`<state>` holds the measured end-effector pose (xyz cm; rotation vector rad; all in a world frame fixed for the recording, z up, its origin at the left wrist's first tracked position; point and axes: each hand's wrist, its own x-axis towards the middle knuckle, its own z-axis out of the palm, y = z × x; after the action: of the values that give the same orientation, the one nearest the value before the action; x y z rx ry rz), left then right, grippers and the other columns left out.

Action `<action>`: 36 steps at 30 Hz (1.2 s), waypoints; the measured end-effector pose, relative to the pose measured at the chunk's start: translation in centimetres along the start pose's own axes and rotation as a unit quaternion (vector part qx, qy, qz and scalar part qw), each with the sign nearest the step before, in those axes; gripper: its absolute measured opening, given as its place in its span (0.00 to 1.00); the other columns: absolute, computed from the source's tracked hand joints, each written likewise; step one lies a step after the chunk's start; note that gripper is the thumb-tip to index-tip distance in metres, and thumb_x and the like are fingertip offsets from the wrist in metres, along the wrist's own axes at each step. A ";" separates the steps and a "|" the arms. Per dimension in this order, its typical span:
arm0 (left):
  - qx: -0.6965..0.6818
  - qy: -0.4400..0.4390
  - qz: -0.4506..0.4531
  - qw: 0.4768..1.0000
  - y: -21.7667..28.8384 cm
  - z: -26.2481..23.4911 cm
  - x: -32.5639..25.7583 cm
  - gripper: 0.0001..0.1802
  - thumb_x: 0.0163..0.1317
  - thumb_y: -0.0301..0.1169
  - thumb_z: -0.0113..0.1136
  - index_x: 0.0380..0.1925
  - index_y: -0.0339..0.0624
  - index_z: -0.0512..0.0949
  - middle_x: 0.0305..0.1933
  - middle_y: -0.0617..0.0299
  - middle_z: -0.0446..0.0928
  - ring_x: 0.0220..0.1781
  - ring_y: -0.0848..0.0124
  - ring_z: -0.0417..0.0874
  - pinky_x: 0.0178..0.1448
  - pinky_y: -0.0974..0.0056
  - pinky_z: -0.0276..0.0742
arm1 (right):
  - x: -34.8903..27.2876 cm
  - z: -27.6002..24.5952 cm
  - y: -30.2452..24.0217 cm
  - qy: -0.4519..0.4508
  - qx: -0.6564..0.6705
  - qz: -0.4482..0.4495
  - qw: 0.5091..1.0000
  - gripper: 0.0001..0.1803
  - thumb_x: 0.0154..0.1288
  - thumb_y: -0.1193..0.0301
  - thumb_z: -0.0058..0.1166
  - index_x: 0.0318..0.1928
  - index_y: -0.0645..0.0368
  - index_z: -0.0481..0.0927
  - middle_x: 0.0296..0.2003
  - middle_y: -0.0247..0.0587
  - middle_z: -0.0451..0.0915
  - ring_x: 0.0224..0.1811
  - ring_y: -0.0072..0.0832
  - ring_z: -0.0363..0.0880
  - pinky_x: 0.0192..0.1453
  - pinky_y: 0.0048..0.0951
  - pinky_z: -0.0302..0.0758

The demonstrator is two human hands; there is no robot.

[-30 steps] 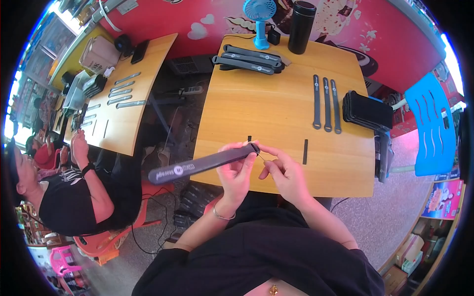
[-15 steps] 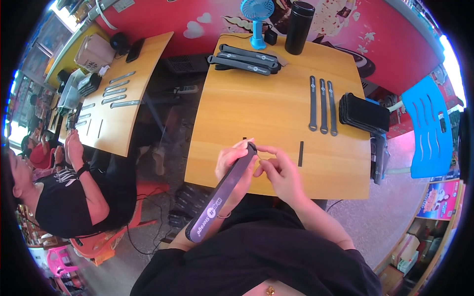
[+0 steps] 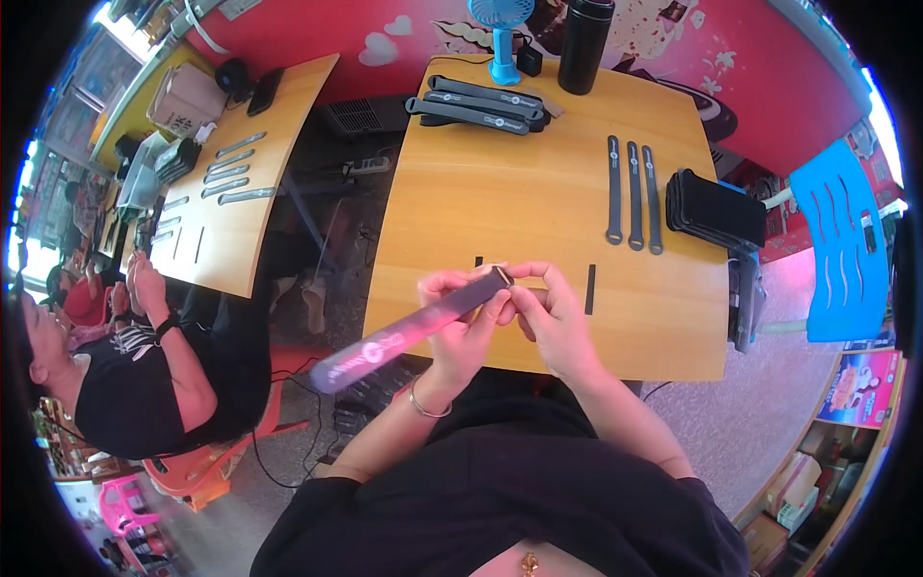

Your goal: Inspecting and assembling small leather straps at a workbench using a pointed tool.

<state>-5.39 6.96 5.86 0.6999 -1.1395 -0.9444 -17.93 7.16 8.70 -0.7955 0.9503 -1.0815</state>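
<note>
A dark grey storage strap (image 3: 399, 338) with pale printing slants above my lap, its rounded free end blurred at lower left. My left hand (image 3: 454, 332) is closed around the upper part of it. At the strap's upper end, the thumb and fingers of my right hand (image 3: 556, 327) pinch close to a small opening or loop. Both hands meet there, over the near edge of the wooden table (image 3: 481, 202). A short black strip (image 3: 590, 288) lies just right of my right hand, and another black strip (image 3: 479, 262) shows partly behind my left fingers.
Three grey straps (image 3: 635, 197) lie side by side near a stack of black straps (image 3: 716, 212). At the back are a strap pile (image 3: 476, 108), a blue fan (image 3: 502, 38) and a black bottle (image 3: 585, 48). A co-worker (image 3: 135, 385) sits left at another table (image 3: 250, 231).
The strap's free end has swung up and to the left, so the strap lies flatter. My right fingers have closed in on its upper end, and both hands are nearer together.
</note>
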 end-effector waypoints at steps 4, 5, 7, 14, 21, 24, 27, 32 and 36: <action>0.000 0.001 -0.080 0.997 0.1 -0.7 0.2 0.21 0.59 0.16 0.58 0.46 0.40 0.59 0.45 0.53 0.74 0.50 0.61 0.80 0.55 0.57 0.78 | -0.1 -0.2 -0.5 0.014 -0.184 -0.103 0.977 0.07 0.67 0.78 0.49 0.45 0.60 0.72 0.25 0.38 0.82 0.28 0.17 0.80 0.29 0.16 0.68; -0.066 -0.012 -0.143 0.987 0.0 -1.1 0.7 0.20 0.60 0.18 0.58 0.46 0.40 0.59 0.45 0.53 0.74 0.49 0.62 0.81 0.54 0.58 0.79 | -0.1 -0.4 -0.4 0.016 -0.252 -0.152 0.956 0.07 0.66 0.78 0.49 0.44 0.61 0.73 0.26 0.40 0.82 0.29 0.20 0.81 0.29 0.19 0.70; -0.145 -0.033 -0.266 0.952 0.3 -2.0 1.7 0.18 0.62 0.21 0.58 0.48 0.41 0.62 0.45 0.52 0.76 0.46 0.63 0.81 0.50 0.58 0.82 | -0.2 -0.8 -0.1 0.016 -0.319 -0.199 0.927 0.06 0.66 0.78 0.50 0.43 0.61 0.73 0.27 0.41 0.82 0.30 0.23 0.83 0.30 0.21 0.73; -0.047 -0.030 -0.254 0.966 -0.2 -1.5 1.1 0.11 0.59 0.22 0.62 0.39 0.37 0.70 0.40 0.60 0.76 0.41 0.73 0.79 0.47 0.68 0.77 | -0.4 -0.5 0.9 0.028 -0.342 -0.186 0.921 0.06 0.65 0.78 0.51 0.42 0.63 0.75 0.28 0.44 0.82 0.31 0.31 0.84 0.33 0.26 0.77; 0.027 -0.153 -0.238 0.959 -0.7 -3.3 1.4 0.15 0.55 0.18 0.63 0.26 0.42 0.64 0.33 0.65 0.73 0.38 0.79 0.76 0.42 0.72 0.74 | -0.6 -1.5 -0.7 -0.041 -0.371 -0.100 0.922 0.07 0.66 0.80 0.47 0.43 0.65 0.77 0.27 0.40 0.81 0.27 0.20 0.79 0.31 0.20 0.71; 0.024 -0.229 -0.276 0.933 0.3 -4.1 2.1 0.19 0.55 0.19 0.63 0.24 0.44 0.59 0.32 0.65 0.74 0.36 0.79 0.77 0.43 0.72 0.74 | 0.1 -3.2 -0.7 -0.114 -0.301 -0.038 0.946 0.07 0.67 0.79 0.46 0.41 0.65 0.77 0.27 0.38 0.80 0.26 0.19 0.78 0.31 0.19 0.71; -0.059 -0.149 -0.292 0.943 0.4 -3.1 1.9 0.17 0.56 0.18 0.63 0.24 0.43 0.61 0.32 0.64 0.75 0.38 0.78 0.78 0.43 0.72 0.75 | -0.1 -2.1 -0.9 -0.077 -0.291 -0.038 0.953 0.05 0.66 0.80 0.48 0.40 0.65 0.77 0.27 0.37 0.80 0.27 0.18 0.78 0.31 0.19 0.72; -0.098 -0.080 -0.313 0.941 -0.7 -2.7 0.9 0.15 0.56 0.17 0.61 0.25 0.43 0.63 0.33 0.62 0.77 0.39 0.76 0.80 0.42 0.72 0.77 | -0.4 -1.4 0.4 0.001 -0.320 -0.122 0.940 0.03 0.64 0.81 0.52 0.38 0.65 0.77 0.26 0.38 0.80 0.26 0.20 0.79 0.32 0.20 0.74; -0.097 -0.100 -0.337 0.931 -0.3 -2.1 0.7 0.15 0.57 0.17 0.60 0.24 0.43 0.63 0.31 0.62 0.77 0.37 0.75 0.82 0.42 0.71 0.78 | -0.3 -2.4 0.6 0.036 -0.458 -0.252 0.852 0.04 0.61 0.81 0.55 0.37 0.63 0.78 0.25 0.41 0.80 0.26 0.24 0.81 0.30 0.22 0.75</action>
<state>-3.36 6.20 5.30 0.8660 -0.9669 -1.7200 -19.97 7.39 7.34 -1.8828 1.3846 -1.0751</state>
